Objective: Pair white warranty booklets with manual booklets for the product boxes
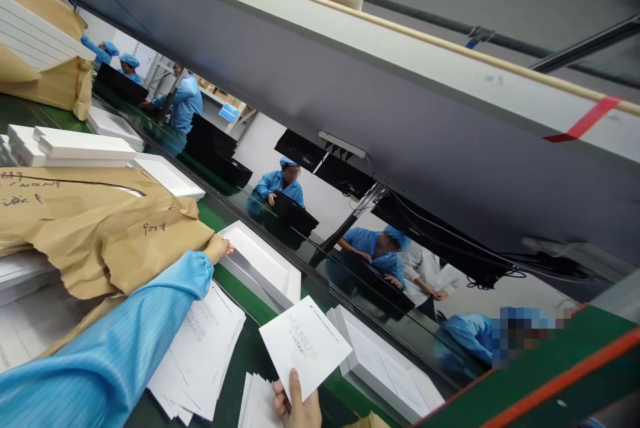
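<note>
My right hand [300,405] pinches a white printed manual [307,341] by its lower edge, thumb on top. Farther left, my left hand [219,249], in a blue sleeve, has its fingers closed on the near corner of a shallow open white box [267,268]. Below my left forearm lies a fanned stack of white printed sheets [200,348]. Another pile of white leaflets [260,401] sits beside my right hand, partly hidden by it. Past the held manual is another open white box [385,361] with a flat white piece inside.
Brown wrapping paper [145,228] with handwriting covers stacks at left, near stacked white boxes [85,145]. A green conveyor belt [227,198] runs diagonally. A grey overhead panel [320,88] hangs above. Several co-workers in blue [283,183] work across the line with black bins [295,215].
</note>
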`<control>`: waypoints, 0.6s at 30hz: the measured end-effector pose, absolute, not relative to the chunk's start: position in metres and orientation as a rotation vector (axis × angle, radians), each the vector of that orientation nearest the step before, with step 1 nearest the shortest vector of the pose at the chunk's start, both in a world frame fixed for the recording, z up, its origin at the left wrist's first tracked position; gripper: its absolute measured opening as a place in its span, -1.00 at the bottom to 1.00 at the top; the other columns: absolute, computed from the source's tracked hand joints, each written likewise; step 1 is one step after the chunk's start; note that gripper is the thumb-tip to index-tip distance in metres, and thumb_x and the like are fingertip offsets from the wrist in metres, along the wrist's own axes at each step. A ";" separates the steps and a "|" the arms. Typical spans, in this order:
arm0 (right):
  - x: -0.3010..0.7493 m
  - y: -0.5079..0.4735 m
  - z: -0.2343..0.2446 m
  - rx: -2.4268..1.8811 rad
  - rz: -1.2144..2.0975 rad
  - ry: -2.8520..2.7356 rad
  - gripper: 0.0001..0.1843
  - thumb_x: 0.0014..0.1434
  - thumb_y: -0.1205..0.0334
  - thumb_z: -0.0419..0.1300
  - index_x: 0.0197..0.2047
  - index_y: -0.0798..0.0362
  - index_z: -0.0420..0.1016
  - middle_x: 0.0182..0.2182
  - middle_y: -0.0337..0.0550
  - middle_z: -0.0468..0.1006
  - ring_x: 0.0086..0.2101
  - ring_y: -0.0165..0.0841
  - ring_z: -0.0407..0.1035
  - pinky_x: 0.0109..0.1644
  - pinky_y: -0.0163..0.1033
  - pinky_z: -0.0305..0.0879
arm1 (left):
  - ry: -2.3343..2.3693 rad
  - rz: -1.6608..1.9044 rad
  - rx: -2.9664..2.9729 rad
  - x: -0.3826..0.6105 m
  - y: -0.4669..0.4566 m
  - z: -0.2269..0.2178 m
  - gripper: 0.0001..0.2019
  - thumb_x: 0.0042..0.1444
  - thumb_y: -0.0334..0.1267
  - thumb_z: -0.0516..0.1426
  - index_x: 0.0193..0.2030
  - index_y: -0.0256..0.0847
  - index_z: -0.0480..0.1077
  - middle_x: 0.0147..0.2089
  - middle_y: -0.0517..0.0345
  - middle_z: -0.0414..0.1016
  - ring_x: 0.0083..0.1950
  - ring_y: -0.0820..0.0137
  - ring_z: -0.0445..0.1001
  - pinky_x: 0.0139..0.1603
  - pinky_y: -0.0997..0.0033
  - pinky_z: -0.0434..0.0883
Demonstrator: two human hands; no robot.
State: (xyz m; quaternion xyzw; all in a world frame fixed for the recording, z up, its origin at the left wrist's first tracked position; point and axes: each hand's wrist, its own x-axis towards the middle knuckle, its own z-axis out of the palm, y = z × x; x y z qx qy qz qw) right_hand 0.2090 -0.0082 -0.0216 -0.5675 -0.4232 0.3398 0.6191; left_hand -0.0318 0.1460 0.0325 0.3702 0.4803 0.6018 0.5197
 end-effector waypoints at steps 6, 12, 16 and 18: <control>0.208 -0.009 -0.023 -1.322 0.789 -1.022 -0.60 -0.31 -0.21 0.07 -0.58 -0.04 0.19 -0.83 -0.31 0.32 -0.81 -0.41 0.12 -0.76 -0.31 -0.03 | 1.309 1.631 0.857 -0.019 0.130 0.024 -0.67 0.11 -0.36 -0.24 0.04 -0.30 -0.09 -0.01 -0.08 0.16 -0.20 0.52 0.36 -0.26 0.52 0.30; 0.204 -0.013 -0.021 -1.263 0.803 -1.107 -0.59 -0.27 -0.16 0.09 -0.48 -0.02 0.15 -0.81 -0.33 0.32 -0.79 -0.44 0.12 -0.75 -0.34 -0.04 | 1.453 1.505 1.211 -0.025 0.098 0.012 -0.70 0.01 -0.38 -0.14 -0.08 -0.30 0.13 -0.07 -0.03 0.25 -0.17 0.46 0.34 -0.16 0.47 0.24; 0.200 -0.020 -0.011 -1.214 0.901 -1.125 -0.54 -0.23 -0.08 0.12 -0.31 -0.01 0.11 -0.72 -0.31 0.39 -0.74 -0.44 0.18 -0.69 -0.35 0.05 | 1.569 1.321 1.488 -0.036 0.061 0.007 -0.74 -0.06 -0.33 -0.04 -0.19 -0.27 0.25 -0.11 0.01 0.26 -0.07 0.38 0.24 -0.05 0.40 0.14; 0.199 -0.026 -0.001 -1.224 0.961 -1.172 -0.46 -0.23 -0.07 0.14 -0.21 0.02 0.09 -0.66 -0.27 0.43 -0.69 -0.41 0.23 -0.63 -0.32 0.13 | 1.657 1.235 1.549 -0.039 0.042 0.002 -0.67 -0.12 -0.26 0.01 -0.15 -0.27 0.23 -0.07 -0.04 0.20 -0.02 0.26 0.17 -0.04 0.25 0.11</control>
